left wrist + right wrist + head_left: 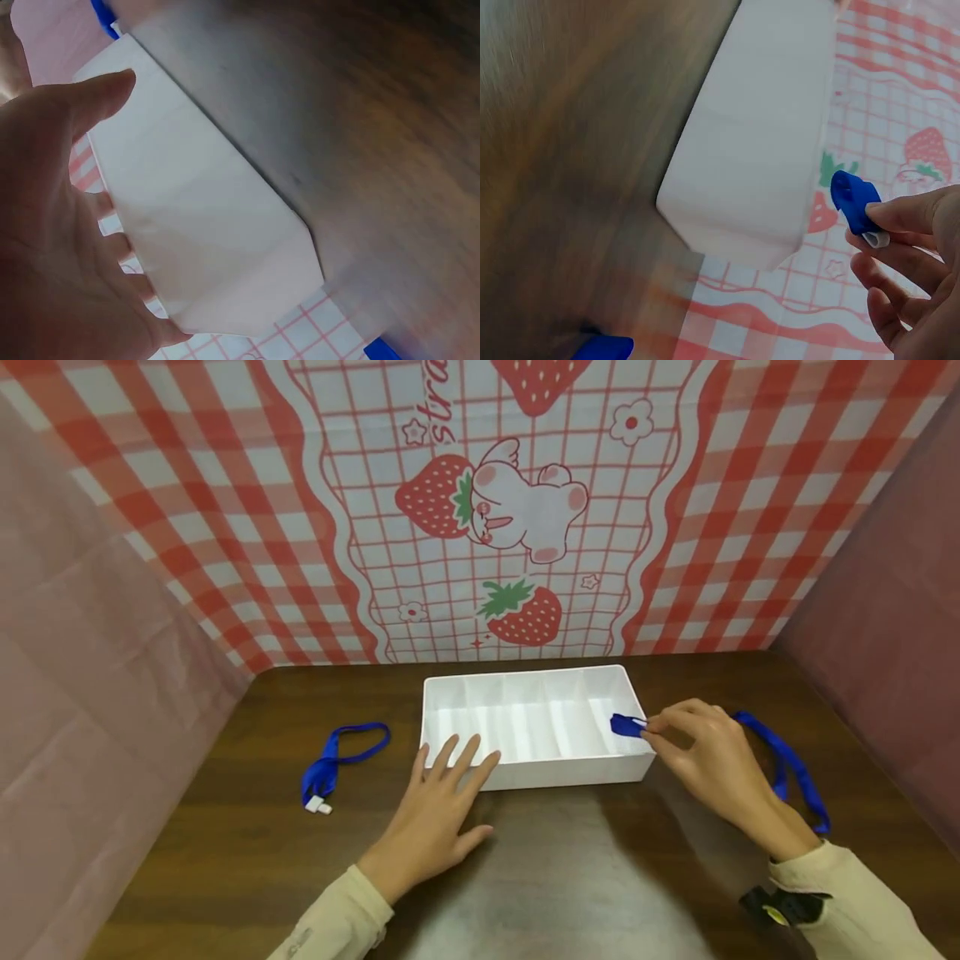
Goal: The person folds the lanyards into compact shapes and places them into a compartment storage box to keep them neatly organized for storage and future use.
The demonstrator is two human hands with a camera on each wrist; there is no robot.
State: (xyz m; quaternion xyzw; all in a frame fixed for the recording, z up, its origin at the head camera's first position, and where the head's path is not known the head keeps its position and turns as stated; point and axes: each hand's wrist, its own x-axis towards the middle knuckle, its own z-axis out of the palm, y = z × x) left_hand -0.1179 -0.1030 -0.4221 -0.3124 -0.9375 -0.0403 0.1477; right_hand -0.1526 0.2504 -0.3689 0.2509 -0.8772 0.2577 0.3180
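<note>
A white tray with several compartments (562, 773) stands near the back of the table. My right hand (712, 764) is at its right end. Thumb and fingertips pinch a folded blue lanyard (626, 726) with a white clip over the rightmost compartment. In the right wrist view, this blue lanyard (856, 202) is bundled into a small loop, its white clip (876, 239) at the fingertips. My left hand (431, 827) lies at the tray's front left, straight fingers over the rim. In the left wrist view, the thumb is beside the tray's outer wall (202, 202).
Another blue lanyard (322, 772) with a white clip lies left of the tray on the brown table (540, 877). One more blue lanyard (798, 772) lies to the right, partly behind my right hand. A strawberry-print cloth (480, 568) hangs behind the table.
</note>
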